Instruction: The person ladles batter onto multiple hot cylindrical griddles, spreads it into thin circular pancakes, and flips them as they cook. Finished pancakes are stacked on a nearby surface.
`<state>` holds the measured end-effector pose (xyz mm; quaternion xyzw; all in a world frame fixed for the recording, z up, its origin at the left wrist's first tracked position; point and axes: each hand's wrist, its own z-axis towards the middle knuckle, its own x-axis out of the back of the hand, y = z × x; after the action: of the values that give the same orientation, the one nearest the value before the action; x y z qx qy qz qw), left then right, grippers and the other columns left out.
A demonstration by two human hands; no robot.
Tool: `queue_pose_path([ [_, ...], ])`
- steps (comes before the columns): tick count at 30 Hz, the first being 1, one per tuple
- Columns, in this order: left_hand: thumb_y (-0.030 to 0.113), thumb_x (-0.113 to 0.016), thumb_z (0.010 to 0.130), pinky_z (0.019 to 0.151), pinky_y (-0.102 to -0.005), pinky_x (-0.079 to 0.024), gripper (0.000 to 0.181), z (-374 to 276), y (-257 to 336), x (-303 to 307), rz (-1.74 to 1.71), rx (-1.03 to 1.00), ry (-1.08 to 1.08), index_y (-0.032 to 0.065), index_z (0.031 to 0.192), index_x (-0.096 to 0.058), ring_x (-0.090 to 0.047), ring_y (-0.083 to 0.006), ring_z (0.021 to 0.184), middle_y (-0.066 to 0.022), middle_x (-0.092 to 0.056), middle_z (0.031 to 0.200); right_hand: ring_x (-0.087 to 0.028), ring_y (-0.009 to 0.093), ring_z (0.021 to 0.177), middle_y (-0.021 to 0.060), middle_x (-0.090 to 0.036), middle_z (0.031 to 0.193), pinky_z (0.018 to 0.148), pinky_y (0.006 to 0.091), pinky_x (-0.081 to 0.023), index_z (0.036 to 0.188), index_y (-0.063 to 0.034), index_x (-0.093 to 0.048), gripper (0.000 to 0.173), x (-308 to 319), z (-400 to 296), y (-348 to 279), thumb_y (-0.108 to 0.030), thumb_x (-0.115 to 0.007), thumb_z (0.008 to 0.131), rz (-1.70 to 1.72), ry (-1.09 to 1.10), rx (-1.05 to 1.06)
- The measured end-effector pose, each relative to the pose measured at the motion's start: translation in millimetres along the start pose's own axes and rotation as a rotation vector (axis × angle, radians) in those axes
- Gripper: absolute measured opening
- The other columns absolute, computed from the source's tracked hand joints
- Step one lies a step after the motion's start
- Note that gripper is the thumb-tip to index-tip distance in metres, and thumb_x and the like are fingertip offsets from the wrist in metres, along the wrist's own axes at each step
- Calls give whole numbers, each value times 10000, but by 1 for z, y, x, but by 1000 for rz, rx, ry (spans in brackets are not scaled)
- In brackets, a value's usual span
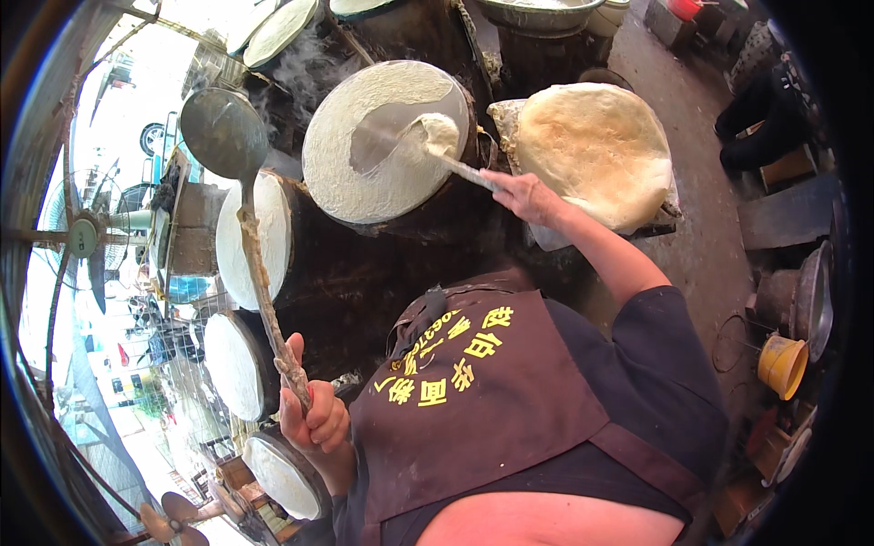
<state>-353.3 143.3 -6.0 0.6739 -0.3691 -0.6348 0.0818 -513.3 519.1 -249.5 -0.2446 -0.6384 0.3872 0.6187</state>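
Note:
My right hand (pixel 529 198) grips the handle of a batter-caked scraper (pixel 471 174), its head covered by a lump of pale dough or batter (pixel 440 135). The lump touches a round griddle (pixel 389 126), where a thin pale layer (pixel 362 191) coats most of the surface. A bare grey patch shows left of the scraper. In my left hand (pixel 314 416) is a long crusted handle belonging to a metal ladle (pixel 224 133). The ladle's bowl is raised, left of the griddle. Beside my right hand lies a large, browned round flatbread (pixel 594 153) on a stand; whether it is several layers cannot be told.
More coated round griddles (pixel 252 239) line the left side, among them a lower one (pixel 283 474). Steam (pixel 300 75) rises behind. A fan (pixel 83 237) stands far left. A metal basin (pixel 546 15) sits at the back, a yellow bucket (pixel 782 365) at right. Someone's dark-trousered legs (pixel 761 123) show.

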Motion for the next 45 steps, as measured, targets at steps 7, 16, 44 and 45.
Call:
queue_pose_path([
  [7, 326, -369, 1032, 289, -163, -335, 593, 13, -3, -8, 6, 4, -2, 174, 1518, -64, -299, -3, 384, 20, -358, 592, -637, 400, 858, 242, -645, 905, 757, 458, -510, 1303, -125, -507, 431, 19, 54, 24, -158, -573, 879, -52, 140, -9],
  [16, 334, -360, 1034, 286, -156, -312, 585, 24, -7, -23, 53, -27, 74, 168, 1516, -73, -286, 3, 381, 22, -346, 592, -640, 391, 886, 235, -653, 950, 774, 458, -509, 1312, -137, -503, 436, 25, 92, 51, -157, -575, 883, -153, 154, 34],
  [44, 255, -383, 1030, 290, -177, -349, 545, 34, -3, 3, -117, 23, -23, 159, 1507, -139, -329, -45, 397, 3, -371, 623, -618, 409, 857, 248, -627, 916, 815, 464, -489, 1374, -121, -440, 572, -37, 61, -42, -70, -535, 812, -150, 176, -183],
  [45, 247, -382, 1030, 291, -181, -356, 537, 35, -2, 5, -115, 42, -56, 163, 1506, -148, -339, -52, 400, 1, -376, 630, -620, 407, 865, 250, -629, 920, 816, 458, -490, 1362, -118, -453, 561, -34, 63, -38, -69, -540, 810, -111, 209, -152],
])
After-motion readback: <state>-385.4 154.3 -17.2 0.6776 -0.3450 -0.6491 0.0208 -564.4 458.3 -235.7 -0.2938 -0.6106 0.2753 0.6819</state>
